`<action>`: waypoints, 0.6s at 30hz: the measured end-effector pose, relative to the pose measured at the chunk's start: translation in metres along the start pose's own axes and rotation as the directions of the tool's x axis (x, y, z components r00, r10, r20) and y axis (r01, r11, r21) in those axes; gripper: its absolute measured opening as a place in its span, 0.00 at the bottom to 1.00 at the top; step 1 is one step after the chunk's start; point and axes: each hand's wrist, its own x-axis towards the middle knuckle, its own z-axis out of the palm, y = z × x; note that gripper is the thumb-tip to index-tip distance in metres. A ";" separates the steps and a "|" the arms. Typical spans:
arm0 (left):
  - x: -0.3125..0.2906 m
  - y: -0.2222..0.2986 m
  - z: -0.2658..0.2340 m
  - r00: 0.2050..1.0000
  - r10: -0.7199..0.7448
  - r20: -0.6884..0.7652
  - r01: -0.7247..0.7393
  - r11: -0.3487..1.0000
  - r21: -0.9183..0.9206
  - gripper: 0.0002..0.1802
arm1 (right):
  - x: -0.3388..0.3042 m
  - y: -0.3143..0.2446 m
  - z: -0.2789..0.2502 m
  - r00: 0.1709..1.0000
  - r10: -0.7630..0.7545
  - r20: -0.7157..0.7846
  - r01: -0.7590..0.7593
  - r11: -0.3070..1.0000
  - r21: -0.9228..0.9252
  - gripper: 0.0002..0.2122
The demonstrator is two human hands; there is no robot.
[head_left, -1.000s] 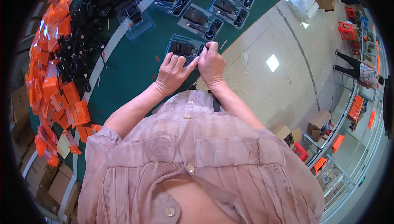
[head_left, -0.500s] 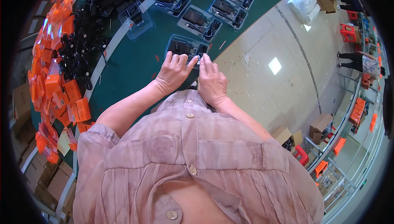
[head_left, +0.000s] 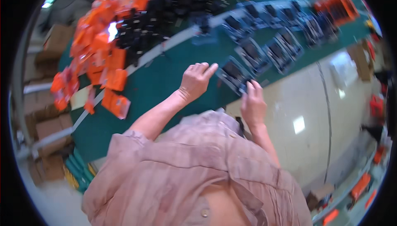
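A clear plastic tray [head_left: 234, 75] with a black device and a cable in it lies near the front edge of the green table [head_left: 155, 97]. My right hand [head_left: 254, 105] has its fingertips and thumb at the tray's near right corner, closed on its edge. Beside the tray's left side is my left hand [head_left: 195, 82], its index finger reaching toward the tray and the others loosely bent. Nothing shows in that hand. Motion blur hides the tray's finer details.
Several filled clear trays [head_left: 251, 55] stand beyond, toward the far right, near an orange crate [head_left: 337, 9]. Black adapters and cables [head_left: 140, 33] lie heaped at the far left, beside a pile of orange boxes [head_left: 99, 56]. Tiled floor [head_left: 285, 102] lies beyond the table edge.
My hands have moved apart; the left has come away from the tray, while the right stays at its corner. The whole view has swung, bringing more of the left side in.
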 end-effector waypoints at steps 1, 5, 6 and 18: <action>-0.009 -0.022 -0.005 0.970 -0.241 -0.041 0.243 0.969 0.037 0.20 | 0.001 0.002 -0.001 0.996 -0.053 -0.072 0.055 0.998 0.021 0.15; -0.064 -0.125 -0.036 0.675 -0.672 -0.304 0.736 0.640 0.220 0.09 | -0.001 -0.007 0.001 0.991 -0.136 -0.006 0.136 0.986 0.097 0.10; -0.073 -0.147 -0.043 0.642 -0.666 -0.380 0.763 0.603 0.232 0.08 | -0.001 -0.011 0.004 0.990 -0.134 0.038 0.128 0.985 0.119 0.09; -0.125 -0.185 -0.062 0.462 -0.882 -0.090 0.868 0.429 0.250 0.11 | 0.029 -0.078 0.031 0.943 -0.297 0.148 0.250 0.929 0.272 0.08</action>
